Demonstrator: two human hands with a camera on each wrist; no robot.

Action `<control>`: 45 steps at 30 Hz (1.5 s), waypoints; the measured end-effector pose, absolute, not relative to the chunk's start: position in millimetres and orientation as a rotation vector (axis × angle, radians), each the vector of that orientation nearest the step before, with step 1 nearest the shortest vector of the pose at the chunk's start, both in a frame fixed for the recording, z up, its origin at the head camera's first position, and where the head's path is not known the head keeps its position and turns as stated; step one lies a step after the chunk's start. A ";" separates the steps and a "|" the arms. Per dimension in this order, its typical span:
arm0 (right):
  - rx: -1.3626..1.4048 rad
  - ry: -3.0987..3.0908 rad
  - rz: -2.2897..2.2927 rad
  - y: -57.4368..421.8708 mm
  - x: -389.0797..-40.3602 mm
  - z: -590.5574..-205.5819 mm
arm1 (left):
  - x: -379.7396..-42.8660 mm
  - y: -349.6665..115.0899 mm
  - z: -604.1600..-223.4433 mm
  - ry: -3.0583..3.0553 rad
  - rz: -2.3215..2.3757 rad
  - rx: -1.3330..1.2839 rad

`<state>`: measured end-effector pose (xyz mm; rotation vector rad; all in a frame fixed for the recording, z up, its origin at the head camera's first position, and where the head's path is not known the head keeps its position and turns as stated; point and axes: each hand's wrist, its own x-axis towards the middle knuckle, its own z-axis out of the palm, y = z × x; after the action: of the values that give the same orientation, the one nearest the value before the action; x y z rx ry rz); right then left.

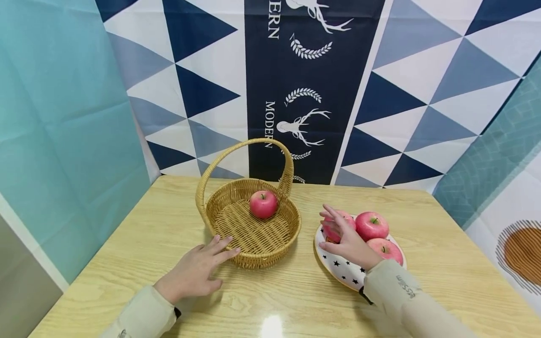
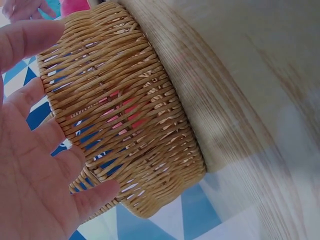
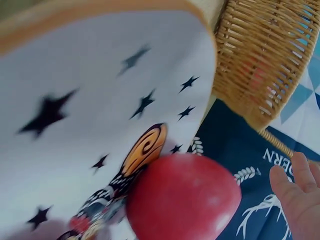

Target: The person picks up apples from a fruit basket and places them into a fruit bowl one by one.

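A round wicker basket (image 1: 258, 249) with a tall hoop handle stands mid-table and holds one red apple (image 1: 263, 204). My left hand (image 1: 198, 270) lies open on the table at the basket's near-left side, fingers straight and reaching its wall (image 2: 125, 115). To the right, a white plate (image 1: 338, 270) printed with black stars carries three red apples. My right hand (image 1: 344, 237) hovers with spread fingers over the leftmost apple (image 1: 338, 225). In the right wrist view the fingers (image 3: 300, 200) stand apart from that apple (image 3: 182, 200).
The other two apples (image 1: 372, 225) (image 1: 386, 249) sit on the plate's far and right sides. The light wooden table (image 1: 435, 263) is enclosed by patterned cloth walls, teal at the left (image 1: 63, 141) and blue triangles behind.
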<state>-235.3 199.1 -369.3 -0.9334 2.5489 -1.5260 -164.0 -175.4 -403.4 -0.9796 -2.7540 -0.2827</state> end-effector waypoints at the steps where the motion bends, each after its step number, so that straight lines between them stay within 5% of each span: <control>1: -0.954 2.541 -1.523 196.5 -236.9 -369.3 | -164.4 -175.4 -403.3 -2.749 -0.282 -0.982; 29: -1.005 2.471 -1.333 128.3 -255.8 -351.9 | -165.0 -175.6 -404.4 -2.681 -0.162 -0.962; 45: -0.900 2.581 -1.210 89.0 -289.6 -304.5 | -158.9 -171.7 -413.3 -2.717 -0.206 -0.944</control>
<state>-289.6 89.0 -304.5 -0.8996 2.5808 -1.2099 -158.9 -171.7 -413.3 -0.9441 -2.7169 -0.2060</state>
